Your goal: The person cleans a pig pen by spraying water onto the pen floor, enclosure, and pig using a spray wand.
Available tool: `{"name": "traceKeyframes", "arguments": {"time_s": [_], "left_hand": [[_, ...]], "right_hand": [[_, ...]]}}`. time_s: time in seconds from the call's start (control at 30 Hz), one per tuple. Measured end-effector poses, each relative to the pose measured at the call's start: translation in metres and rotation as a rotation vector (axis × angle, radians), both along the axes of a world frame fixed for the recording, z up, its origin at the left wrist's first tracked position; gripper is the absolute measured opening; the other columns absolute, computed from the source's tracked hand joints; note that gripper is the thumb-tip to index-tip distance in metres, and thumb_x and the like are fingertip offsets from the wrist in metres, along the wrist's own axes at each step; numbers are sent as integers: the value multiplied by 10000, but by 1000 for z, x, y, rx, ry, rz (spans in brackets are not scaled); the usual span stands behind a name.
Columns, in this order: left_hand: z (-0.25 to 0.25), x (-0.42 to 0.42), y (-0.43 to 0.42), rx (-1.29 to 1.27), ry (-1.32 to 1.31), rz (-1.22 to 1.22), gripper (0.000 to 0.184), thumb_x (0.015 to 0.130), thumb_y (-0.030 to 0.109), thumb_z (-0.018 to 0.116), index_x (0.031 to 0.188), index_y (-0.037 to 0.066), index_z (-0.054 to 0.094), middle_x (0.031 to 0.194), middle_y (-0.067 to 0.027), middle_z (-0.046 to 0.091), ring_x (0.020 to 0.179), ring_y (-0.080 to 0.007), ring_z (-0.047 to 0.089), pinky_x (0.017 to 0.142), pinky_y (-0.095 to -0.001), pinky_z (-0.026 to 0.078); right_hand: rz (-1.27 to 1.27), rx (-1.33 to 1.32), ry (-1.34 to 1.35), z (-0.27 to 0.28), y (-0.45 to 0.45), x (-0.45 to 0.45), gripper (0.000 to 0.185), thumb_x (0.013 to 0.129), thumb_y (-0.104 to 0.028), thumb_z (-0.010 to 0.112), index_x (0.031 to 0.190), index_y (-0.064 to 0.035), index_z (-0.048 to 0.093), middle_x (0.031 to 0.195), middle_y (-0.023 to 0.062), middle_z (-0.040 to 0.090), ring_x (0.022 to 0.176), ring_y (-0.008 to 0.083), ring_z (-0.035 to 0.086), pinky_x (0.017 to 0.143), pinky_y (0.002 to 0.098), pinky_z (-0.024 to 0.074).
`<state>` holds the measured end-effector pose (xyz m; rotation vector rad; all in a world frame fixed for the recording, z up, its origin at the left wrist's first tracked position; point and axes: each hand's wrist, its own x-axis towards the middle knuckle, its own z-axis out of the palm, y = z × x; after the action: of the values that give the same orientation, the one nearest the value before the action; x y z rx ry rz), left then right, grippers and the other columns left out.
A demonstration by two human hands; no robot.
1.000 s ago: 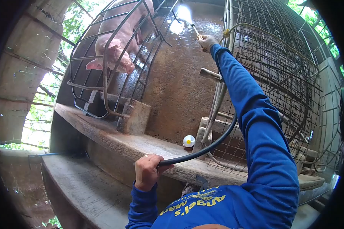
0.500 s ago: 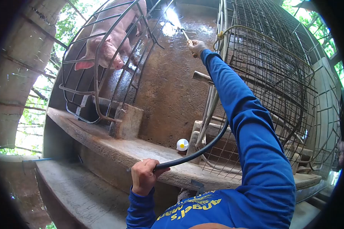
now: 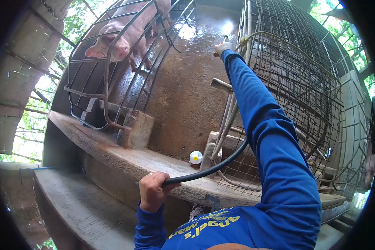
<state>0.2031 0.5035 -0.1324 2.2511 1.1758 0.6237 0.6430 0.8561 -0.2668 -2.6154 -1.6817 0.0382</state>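
Observation:
My left hand (image 3: 152,188) is closed around a black hose (image 3: 208,172) low in the view. From there the hose curves up to the right and passes behind my right sleeve. My right arm stretches far forward beside the wire mesh. At its end my right hand (image 3: 222,49) grips a spray nozzle (image 3: 226,38), whose lower part the hand hides. Bright spray or glare shows just past the tip. Wet concrete floor (image 3: 187,83) lies below it. Inside the barred crate at the left stands a pink pig (image 3: 131,25), its snout turned toward me.
The crate of metal bars (image 3: 106,83) borders the floor on the left, and a wire mesh panel (image 3: 296,75) on the right. A concrete ledge (image 3: 112,152) runs across the front. A white plastic bottle (image 3: 196,157) with a yellow cap is by the mesh's foot.
My right hand has swung right and slightly up with the nozzle, and the bright spot shifted right too. The pig has lifted its head. My left hand stays on the hose.

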Motion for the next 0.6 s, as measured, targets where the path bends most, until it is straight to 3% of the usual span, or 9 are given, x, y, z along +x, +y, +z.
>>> {"name": "traceKeyframes", "arguments": {"time_s": [0.03,0.2,0.33,0.37,0.47,0.5,0.6], "left_hand": [[2,-3,-4,7,-11,5,304,607,282,747,623,68,532,563,-68,528,516,-243,536,464,-330,402],[18,-24,-37,34,23,42,298,608,285,745,614,74,534,549,-62,514,504,-238,522,464,-332,395],[25,-37,-71,31,-3,79,296,613,288,740,610,78,532,542,-57,505,495,-235,511,460,-334,388],[28,-38,-79,28,-7,87,295,614,289,739,610,79,531,541,-56,503,494,-235,510,459,-335,386],[27,-41,-101,33,-1,95,293,620,290,734,607,79,532,539,-59,501,495,-238,513,458,-341,385],[28,-41,-110,35,2,79,296,618,293,736,607,79,532,538,-59,500,496,-238,513,459,-342,385],[31,-34,-138,44,-2,8,308,612,305,741,606,77,534,536,-60,499,498,-238,515,461,-342,388]], "right_hand": [[16,-7,-29,-1,0,-2,345,752,-336,523,917,-52,631,932,112,636,858,205,618,708,310,492],[-351,240,619,44,-35,-39,359,751,-349,514,891,-43,638,896,110,643,835,201,622,712,300,494],[-302,299,454,51,-41,-39,327,722,-325,553,871,-51,649,810,119,650,768,227,631,702,292,494],[-350,335,552,65,-56,-47,314,708,-309,576,863,-46,651,786,131,648,773,224,631,708,292,491],[-220,416,501,75,-80,-54,296,708,-277,582,859,-31,646,765,133,646,723,216,635,658,303,499],[-167,395,491,75,-82,-57,290,725,-270,583,869,-26,641,733,131,641,634,200,626,582,302,498],[-69,394,593,68,-95,-61,305,751,-302,571,884,-37,640,715,116,640,579,192,606,532,299,489]]}}
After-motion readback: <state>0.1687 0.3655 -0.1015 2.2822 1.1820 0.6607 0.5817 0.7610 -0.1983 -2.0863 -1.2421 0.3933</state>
